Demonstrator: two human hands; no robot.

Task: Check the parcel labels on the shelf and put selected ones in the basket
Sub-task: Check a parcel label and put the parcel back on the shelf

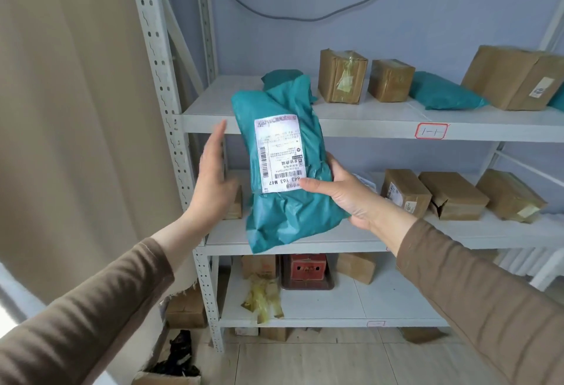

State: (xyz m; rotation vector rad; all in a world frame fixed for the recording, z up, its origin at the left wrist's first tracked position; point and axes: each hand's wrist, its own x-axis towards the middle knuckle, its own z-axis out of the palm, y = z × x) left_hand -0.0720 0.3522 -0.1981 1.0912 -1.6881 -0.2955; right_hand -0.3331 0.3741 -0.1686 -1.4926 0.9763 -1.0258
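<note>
Teal parcel (283,177) gripped by right hand (351,195), shelf (366,119) behind

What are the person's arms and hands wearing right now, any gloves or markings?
Both arms wear long brown ribbed knit sleeves, left sleeve and right sleeve, each ending above the wrist. The left hand and right hand are bare: no gloves, rings, watch or markings show.
</note>
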